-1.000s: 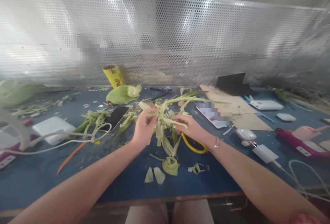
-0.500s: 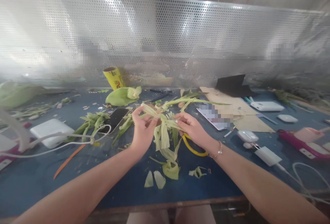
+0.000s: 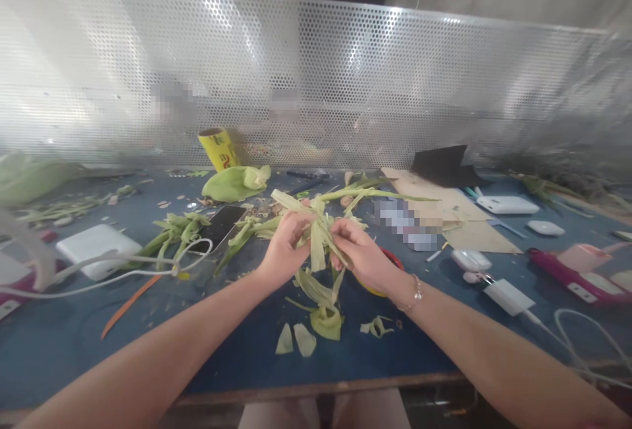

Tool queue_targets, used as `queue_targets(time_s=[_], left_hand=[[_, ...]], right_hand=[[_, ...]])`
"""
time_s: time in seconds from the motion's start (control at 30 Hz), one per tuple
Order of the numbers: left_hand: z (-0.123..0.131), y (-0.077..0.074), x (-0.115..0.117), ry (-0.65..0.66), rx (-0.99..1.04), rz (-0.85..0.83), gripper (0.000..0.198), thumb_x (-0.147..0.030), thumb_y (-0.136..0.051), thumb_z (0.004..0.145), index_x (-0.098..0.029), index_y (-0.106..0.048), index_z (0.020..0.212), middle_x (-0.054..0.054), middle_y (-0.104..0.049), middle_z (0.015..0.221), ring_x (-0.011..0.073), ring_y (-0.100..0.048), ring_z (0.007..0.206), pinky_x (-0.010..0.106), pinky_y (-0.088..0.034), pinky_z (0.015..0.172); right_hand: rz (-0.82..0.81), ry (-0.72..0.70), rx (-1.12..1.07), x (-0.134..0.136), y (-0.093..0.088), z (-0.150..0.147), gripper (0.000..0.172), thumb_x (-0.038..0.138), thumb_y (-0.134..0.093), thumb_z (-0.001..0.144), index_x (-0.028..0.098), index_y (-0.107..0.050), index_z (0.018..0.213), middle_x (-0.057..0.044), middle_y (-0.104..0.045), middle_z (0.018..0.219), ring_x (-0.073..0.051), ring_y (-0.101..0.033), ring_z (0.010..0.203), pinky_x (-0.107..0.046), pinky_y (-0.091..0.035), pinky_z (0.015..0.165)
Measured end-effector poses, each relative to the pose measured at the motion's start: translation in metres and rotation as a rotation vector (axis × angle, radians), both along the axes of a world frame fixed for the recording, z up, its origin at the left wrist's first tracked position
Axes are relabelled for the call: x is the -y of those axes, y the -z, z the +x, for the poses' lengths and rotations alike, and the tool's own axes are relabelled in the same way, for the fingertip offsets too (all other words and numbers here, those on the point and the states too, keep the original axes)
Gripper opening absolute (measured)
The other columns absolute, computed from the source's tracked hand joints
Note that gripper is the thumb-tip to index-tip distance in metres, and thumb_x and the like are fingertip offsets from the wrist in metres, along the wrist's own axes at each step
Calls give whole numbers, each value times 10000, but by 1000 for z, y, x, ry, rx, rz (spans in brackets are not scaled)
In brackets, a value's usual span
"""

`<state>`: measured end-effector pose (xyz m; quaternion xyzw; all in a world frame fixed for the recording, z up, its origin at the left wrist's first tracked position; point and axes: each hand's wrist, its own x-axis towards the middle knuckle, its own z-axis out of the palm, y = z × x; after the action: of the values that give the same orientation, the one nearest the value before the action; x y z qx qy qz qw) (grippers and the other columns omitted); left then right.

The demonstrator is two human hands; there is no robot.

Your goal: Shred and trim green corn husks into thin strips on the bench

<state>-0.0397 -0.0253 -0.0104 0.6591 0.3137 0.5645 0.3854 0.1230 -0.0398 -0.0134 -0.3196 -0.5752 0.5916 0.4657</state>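
Observation:
My left hand and my right hand are close together over the middle of the table. Both are closed on a bundle of pale green corn husk strips, the left from its left side and the right from its right side. One strip sticks up and left past my left hand, and another hangs down between the hands. Below them lie a loose husk piece and two small cut husk pieces. A red and yellow looped thing is partly hidden under my right hand.
A perforated metal screen stands along the back. Before it are a yellow tube and a leafy husk. White chargers and cables lie right, a white adapter left. Brown card lies back right.
My hands have come closer together over the husk bundle, the left moving right. The hanging strip is now more covered by my fingers. A red part shows beside the yellow loop.

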Motion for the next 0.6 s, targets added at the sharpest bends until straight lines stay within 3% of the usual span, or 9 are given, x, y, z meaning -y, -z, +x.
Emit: queue_targets(time_s=[0.17, 0.33, 0.5, 0.6], left_hand=[[0, -4, 5, -119, -74, 64, 228, -352, -603, 756, -205, -636, 927, 104, -539, 1267, 226, -506, 1183, 361, -420, 972], [7, -2, 9, -240, 9, -131, 345, -484, -437, 843, -203, -634, 811, 78, -671, 1010, 220, -582, 1034, 378, -428, 931], [15, -1, 16, -177, 4, -243, 308, -505, -586, 745, -203, -595, 808, 50, -673, 830, 206, -609, 915, 320, -481, 809], [17, -1, 21, -153, 25, -291, 354, -538, -496, 794, -200, -590, 844, 34, -660, 814, 173, -614, 831, 283, -489, 756]], right_hand=[[-35, -53, 16, 12, -8, -7, 254, 390, -596, 789, 235, -426, 896, 48, -527, 756, -99, -564, 575, -265, -447, 572], [154, -35, 273, 15, -6, -9, 131, 267, -525, 827, 234, -449, 929, 29, -513, 722, -120, -518, 606, -269, -418, 573], [427, 41, 412, 16, 3, -15, 155, 187, -469, 836, 222, -472, 987, -9, -508, 818, -136, -501, 684, -301, -437, 647], [600, 54, 519, 18, 2, -16, 172, 121, -497, 791, 212, -492, 938, -28, -509, 894, -135, -497, 723, -303, -447, 677]])
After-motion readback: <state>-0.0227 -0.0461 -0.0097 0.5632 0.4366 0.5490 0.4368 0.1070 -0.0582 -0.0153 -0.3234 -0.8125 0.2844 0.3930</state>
